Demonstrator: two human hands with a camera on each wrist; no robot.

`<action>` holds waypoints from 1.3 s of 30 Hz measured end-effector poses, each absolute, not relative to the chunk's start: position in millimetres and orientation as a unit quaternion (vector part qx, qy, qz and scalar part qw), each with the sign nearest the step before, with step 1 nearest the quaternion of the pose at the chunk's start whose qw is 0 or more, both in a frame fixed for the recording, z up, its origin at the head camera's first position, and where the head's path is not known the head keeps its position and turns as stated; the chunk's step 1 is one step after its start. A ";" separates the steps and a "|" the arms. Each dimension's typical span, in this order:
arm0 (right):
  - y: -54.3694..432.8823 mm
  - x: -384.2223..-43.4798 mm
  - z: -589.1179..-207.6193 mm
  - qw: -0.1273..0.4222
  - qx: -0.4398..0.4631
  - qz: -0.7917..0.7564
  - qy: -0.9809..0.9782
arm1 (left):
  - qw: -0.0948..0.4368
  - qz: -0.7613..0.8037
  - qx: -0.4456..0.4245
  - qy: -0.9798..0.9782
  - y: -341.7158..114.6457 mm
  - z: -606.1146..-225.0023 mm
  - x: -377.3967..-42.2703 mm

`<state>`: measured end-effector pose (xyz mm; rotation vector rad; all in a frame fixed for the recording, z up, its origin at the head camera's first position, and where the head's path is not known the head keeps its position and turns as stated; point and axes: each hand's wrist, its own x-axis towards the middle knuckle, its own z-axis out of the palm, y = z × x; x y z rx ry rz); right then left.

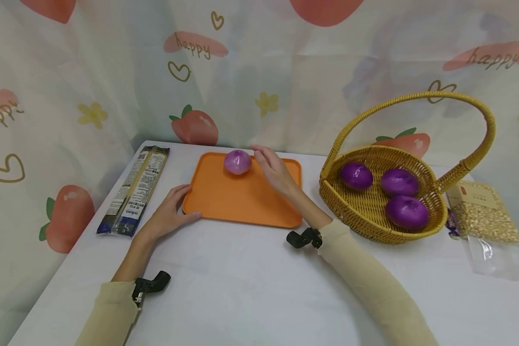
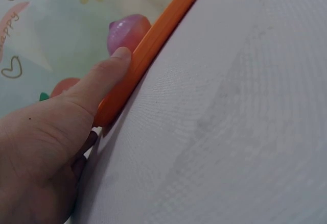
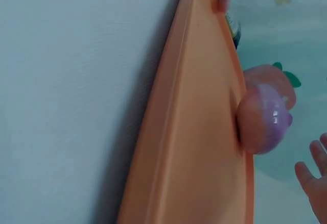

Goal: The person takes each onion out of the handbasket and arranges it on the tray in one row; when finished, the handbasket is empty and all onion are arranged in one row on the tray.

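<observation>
A shiny purple onion [image 1: 237,162] sits near the back edge of an orange tray [image 1: 229,197]. My left hand [image 1: 170,211] holds the tray's front left corner. In the left wrist view its thumb [image 2: 104,78] lies along the orange rim, with the other fingers partly hidden past the corner. My right hand [image 1: 276,170] hovers over the tray's right part, just right of the onion, fingers extended and holding nothing. A gap between that hand and the onion [image 3: 263,119] shows in the right wrist view.
To the right stands a wicker basket [image 1: 343,206] with a tall handle, holding three darker purple onions [image 1: 407,212]. Beside it lies a bag of pale grains [image 1: 486,214]. Left of the tray is a long flat packet [image 1: 134,192]. A printed curtain hangs behind the white table.
</observation>
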<state>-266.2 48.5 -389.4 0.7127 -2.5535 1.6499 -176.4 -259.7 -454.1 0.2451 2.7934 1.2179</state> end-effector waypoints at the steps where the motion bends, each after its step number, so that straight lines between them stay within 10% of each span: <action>1: 49.4 -265.1 -389.0 0.007 0.233 0.529 -0.816 | 0.042 0.398 0.081 0.913 -259.5 -454.0 -176.5; 39: 86.3 -189.3 -359.2 -0.103 0.319 0.531 -0.778 | 0.035 0.394 0.082 0.915 -259.9 -455.3 -175.8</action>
